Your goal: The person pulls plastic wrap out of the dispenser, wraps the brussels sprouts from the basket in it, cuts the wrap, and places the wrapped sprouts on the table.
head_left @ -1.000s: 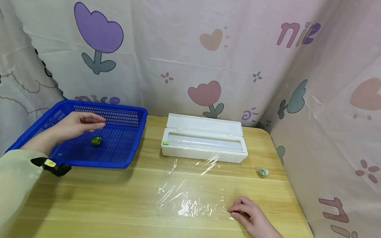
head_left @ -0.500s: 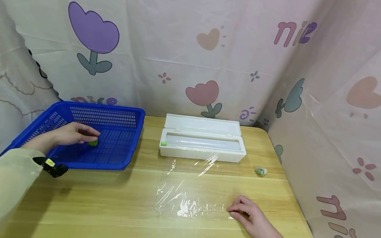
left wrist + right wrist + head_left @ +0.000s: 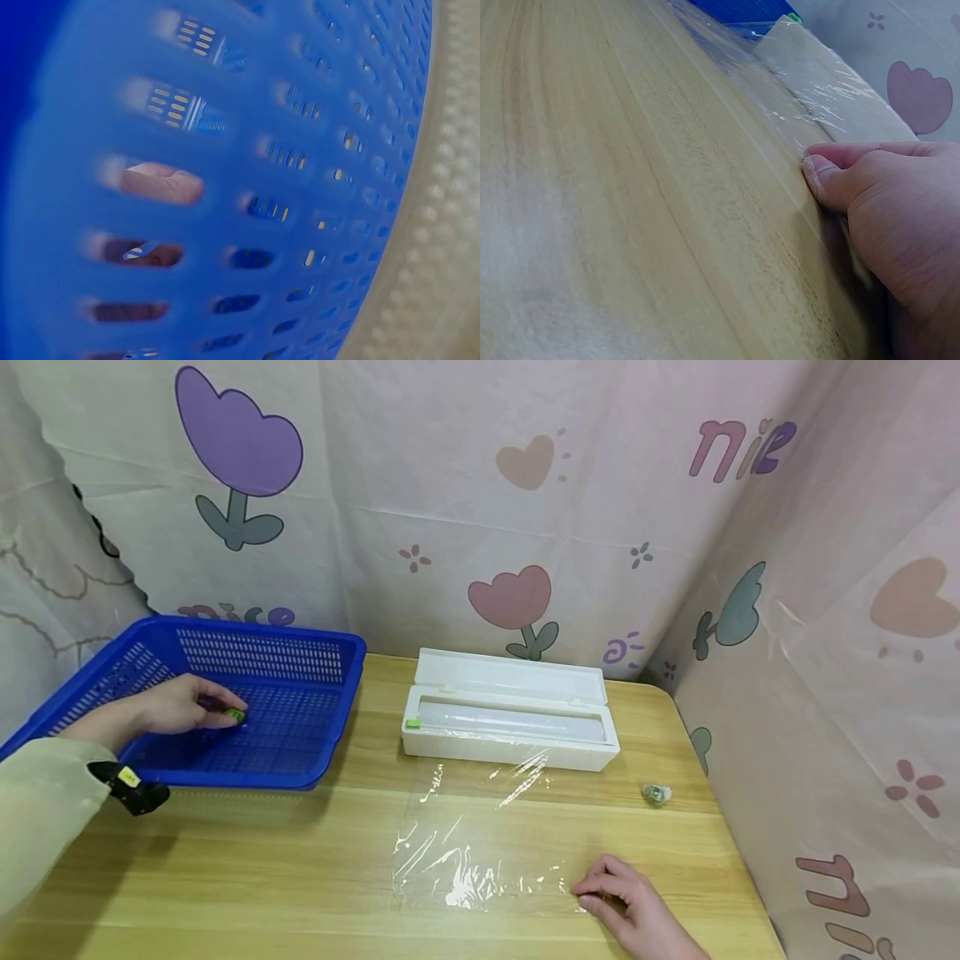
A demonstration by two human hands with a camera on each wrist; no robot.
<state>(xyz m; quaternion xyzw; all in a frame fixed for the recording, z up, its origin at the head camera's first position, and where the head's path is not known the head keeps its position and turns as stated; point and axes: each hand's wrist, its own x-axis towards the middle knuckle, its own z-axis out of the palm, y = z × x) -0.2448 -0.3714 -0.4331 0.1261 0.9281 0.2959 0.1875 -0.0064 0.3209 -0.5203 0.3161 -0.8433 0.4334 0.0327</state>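
Observation:
Inside the blue basket, my left hand pinches a small green item between thumb and fingers; its exact kind is too small to tell. In the left wrist view the basket's slotted wall hides most of the left hand. My right hand pinches the near right corner of a sheet of cling film. The film runs across the wooden table from a white dispenser box, whose lid stands open with the roll inside. In the right wrist view, the right hand holds the film's edge.
A small green, wrapped-looking item lies on the wooden table right of the dispenser box. A green slider sits at the box's left end. Printed curtains hang behind and to the right of the table.
My left hand has lowered into the basket and taken hold of the green item lying there. The right hand keeps its pinch on the film corner.

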